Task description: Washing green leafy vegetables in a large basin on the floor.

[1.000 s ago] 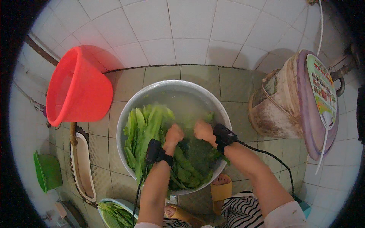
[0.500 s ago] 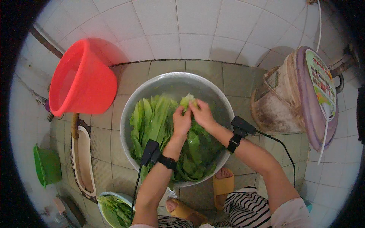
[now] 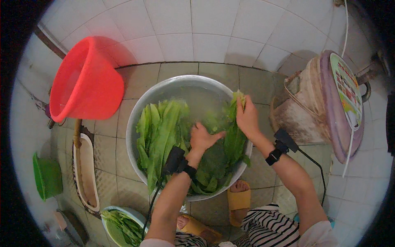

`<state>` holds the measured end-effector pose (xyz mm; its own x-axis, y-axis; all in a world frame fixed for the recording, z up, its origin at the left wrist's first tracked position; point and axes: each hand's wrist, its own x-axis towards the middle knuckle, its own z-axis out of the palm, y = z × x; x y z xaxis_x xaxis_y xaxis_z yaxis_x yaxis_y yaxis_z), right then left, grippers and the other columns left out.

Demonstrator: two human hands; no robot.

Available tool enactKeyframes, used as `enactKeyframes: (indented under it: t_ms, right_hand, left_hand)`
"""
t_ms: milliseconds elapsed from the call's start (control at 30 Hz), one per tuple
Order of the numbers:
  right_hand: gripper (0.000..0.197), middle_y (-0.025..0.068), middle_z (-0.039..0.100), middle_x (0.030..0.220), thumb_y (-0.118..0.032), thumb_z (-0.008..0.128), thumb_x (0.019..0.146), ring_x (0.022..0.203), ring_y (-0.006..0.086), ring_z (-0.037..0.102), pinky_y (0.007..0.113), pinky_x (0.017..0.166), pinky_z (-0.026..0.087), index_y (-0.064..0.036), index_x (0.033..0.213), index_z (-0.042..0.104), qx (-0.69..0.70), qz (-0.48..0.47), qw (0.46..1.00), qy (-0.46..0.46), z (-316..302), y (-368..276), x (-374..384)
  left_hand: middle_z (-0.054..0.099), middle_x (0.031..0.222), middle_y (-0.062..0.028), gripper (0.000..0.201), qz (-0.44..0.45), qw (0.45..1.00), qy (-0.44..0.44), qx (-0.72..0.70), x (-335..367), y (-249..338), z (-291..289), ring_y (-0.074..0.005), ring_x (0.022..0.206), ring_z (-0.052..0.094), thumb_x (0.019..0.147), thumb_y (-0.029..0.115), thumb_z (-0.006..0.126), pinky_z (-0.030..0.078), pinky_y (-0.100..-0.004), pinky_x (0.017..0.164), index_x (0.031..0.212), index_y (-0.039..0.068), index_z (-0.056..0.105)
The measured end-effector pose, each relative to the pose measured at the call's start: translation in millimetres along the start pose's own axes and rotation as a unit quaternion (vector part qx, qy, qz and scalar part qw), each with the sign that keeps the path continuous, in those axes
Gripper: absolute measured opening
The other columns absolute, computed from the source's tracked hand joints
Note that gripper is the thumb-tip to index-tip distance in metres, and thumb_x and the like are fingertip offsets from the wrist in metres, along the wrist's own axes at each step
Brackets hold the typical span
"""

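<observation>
A large round metal basin (image 3: 224,86) of cloudy water stands on the floor in front of me, holding long leafy greens. One pile of green leaves (image 3: 164,127) leans against its left side. My right hand (image 3: 247,119) is closed on the stem end of a bunch of leafy greens (image 3: 234,140) at the basin's right rim, the leaves hanging down into the water. My left hand (image 3: 203,137) is at the middle of the basin, thumb spread away from the fingers and nothing visible in it; its fingertips reach the water. Each wrist wears a black strapped device with a cable.
A red bucket (image 3: 98,86) stands back left, near a floor toilet (image 3: 86,173) and a green bin (image 3: 47,177). At the lower left, a light-blue basin (image 3: 138,218) holds more greens. A stained pail (image 3: 298,103) with a purple lid (image 3: 331,111) stands right. My yellow slippers (image 3: 238,201) are below the basin.
My hands were together over a pale stem end at the basin's middle. They have parted: the right moved rightward with a bunch of greens, the left stayed near the middle and its thumb spread.
</observation>
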<state>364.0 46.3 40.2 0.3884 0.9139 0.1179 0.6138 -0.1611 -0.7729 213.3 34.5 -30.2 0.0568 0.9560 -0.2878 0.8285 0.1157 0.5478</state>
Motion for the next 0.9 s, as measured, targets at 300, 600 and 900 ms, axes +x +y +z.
enactKeyframes:
  t_ms: [300, 600, 900]
  right_hand:
    - [0.028, 0.0235, 0.055, 0.085, -0.020, 0.048, 0.078, 0.081, 0.0405, 0.052, 0.047, 0.069, 0.040, 0.0015, 0.095, 0.044, -0.052, 0.015, 0.995, -0.088, 16, 13, -6]
    - [0.034, 0.0230, 0.055, 0.090, -0.022, 0.053, 0.070, 0.087, 0.0373, 0.052, 0.041, 0.076, 0.042, 0.0033, 0.093, 0.052, -0.033, 0.074, 0.984, -0.160, 21, 12, -8]
    - [0.039, 0.0208, 0.059, 0.084, -0.031, 0.063, 0.063, 0.082, 0.0340, 0.057, 0.039, 0.073, 0.044, 0.0015, 0.084, 0.058, 0.039, 0.086, 0.983, -0.157, 64, 15, 8]
  left_hand:
    - [0.056, 0.094, -0.0149, 0.053, -0.033, 0.991, -0.102, -0.083, 37, -75, 56, -0.0298, 0.084, 0.055, 0.063, 0.023, 0.067, 0.044, -0.0384, 0.073, 0.106, -0.002, 0.047]
    - [0.058, 0.094, -0.0081, 0.034, -0.153, 0.829, -0.212, -0.495, 9, -38, -17, -0.0169, 0.084, 0.054, 0.068, 0.005, 0.061, 0.043, -0.0303, 0.072, 0.101, 0.000, 0.053]
    - [0.057, 0.089, -0.0083, 0.044, -0.090, 0.904, -0.031, -0.416, 16, -41, -22, -0.0178, 0.076, 0.055, 0.070, 0.014, 0.064, 0.045, -0.0294, 0.062, 0.108, 0.000, 0.045]
